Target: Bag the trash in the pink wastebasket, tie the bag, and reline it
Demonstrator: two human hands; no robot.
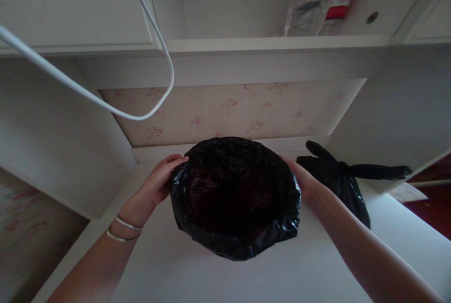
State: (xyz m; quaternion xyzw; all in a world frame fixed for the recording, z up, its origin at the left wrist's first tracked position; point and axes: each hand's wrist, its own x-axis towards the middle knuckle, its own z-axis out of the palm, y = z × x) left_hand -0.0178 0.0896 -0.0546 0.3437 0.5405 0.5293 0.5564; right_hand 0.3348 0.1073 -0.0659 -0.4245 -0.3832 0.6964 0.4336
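Note:
A round trash bin lined with a black garbage bag [239, 246] is in the middle of the view, its mouth facing me. The bag is folded over the rim and covers the bin's outside; the inside is dark with a reddish tint. My left hand [164, 178] grips the rim at the left, thumb and fingers closed on the bag. At the right side, my right hand [302, 180] holds the bin, its fingers mostly hidden behind the black plastic. A knotted black garbage bag [347, 190] sits on the white surface just beyond my right hand.
A white cable [141, 117] loops down at the upper left. Above is a white cabinet shelf [246, 44] with clear plastic packages [310, 14] at its right. White side panels flank the white surface [211, 279], with floral wallpaper [229, 110] behind.

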